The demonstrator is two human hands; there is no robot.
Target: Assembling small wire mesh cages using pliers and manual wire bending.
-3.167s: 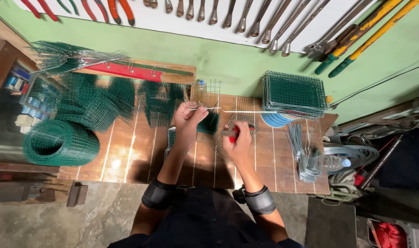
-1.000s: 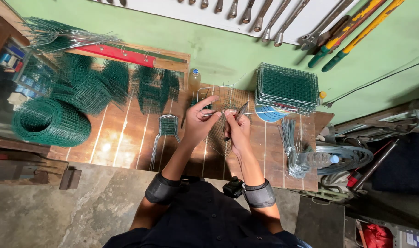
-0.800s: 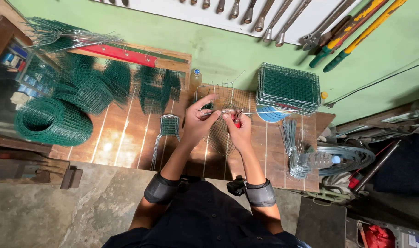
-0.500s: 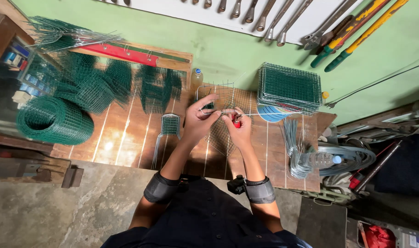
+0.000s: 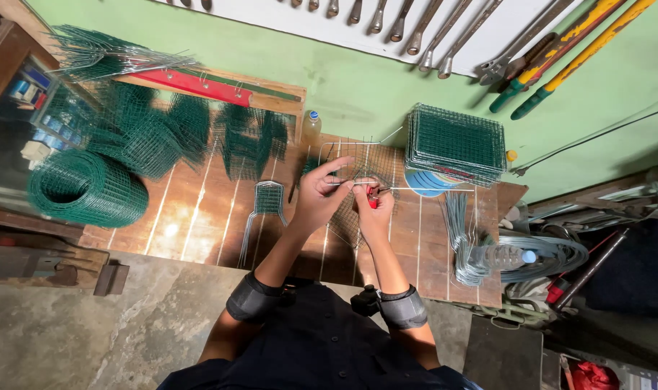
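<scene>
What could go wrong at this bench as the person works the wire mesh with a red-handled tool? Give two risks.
The bare left hand pinches the mesh panel right beside the red-handled tool in the right hand, so a slip might nip a finger. Loose wire ends project from the panel and could scratch bare skin.

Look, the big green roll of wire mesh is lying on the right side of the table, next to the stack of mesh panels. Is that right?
Not quite. The head view shows the green mesh roll on the left end of the table. The stack of mesh panels is at the right.
</scene>
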